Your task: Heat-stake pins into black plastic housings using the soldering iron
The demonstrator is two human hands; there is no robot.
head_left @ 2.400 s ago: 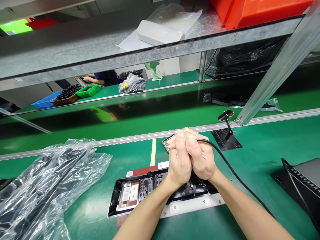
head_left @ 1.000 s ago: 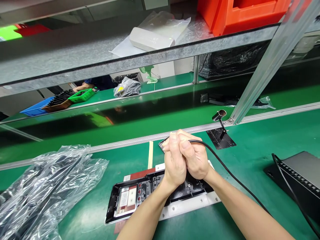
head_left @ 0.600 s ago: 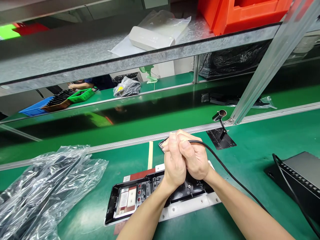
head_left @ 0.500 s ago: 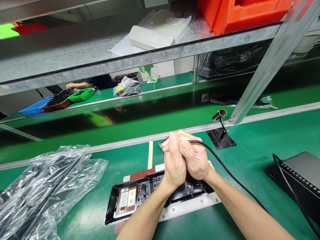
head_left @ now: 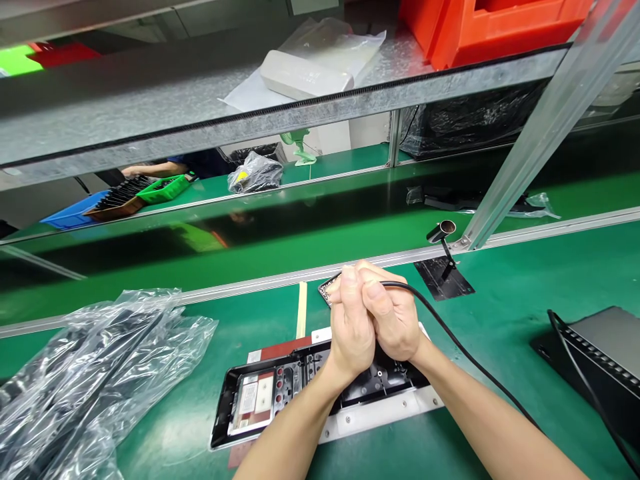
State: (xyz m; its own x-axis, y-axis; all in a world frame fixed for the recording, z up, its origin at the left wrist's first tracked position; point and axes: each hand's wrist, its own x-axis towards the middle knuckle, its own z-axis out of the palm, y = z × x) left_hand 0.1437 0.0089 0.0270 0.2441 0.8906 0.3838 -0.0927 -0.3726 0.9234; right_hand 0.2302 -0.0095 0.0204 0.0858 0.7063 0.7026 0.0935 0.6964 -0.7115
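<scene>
My left hand [head_left: 351, 320] and my right hand [head_left: 395, 317] are closed and pressed together above a long black plastic housing [head_left: 220, 417]. From the top of my right hand a black cable [head_left: 443, 325] runs off to the lower right. Whatever else is inside the two fists is hidden by the fingers. The housing lies open side up in a white and brown fixture [head_left: 373, 419], its ribbed inside partly covered by my hands and forearms. Just behind my left hand, a small dark tray [head_left: 327, 288] holds tiny metallic pieces.
Clear plastic bags [head_left: 115, 380] with dark parts lie at left. A black stand with a metal cup [head_left: 443, 231] is behind my right hand. A dark grey device [head_left: 600, 353] sits at right. Overhead, a metal shelf [head_left: 150, 100] carries a red bin [head_left: 500, 37]. Across, a person's arm [head_left: 150, 169] shows.
My hands stay clasped in the same place over the housing. The whole view shifts very slightly, and the co-worker's arm across the bench has moved a little left.
</scene>
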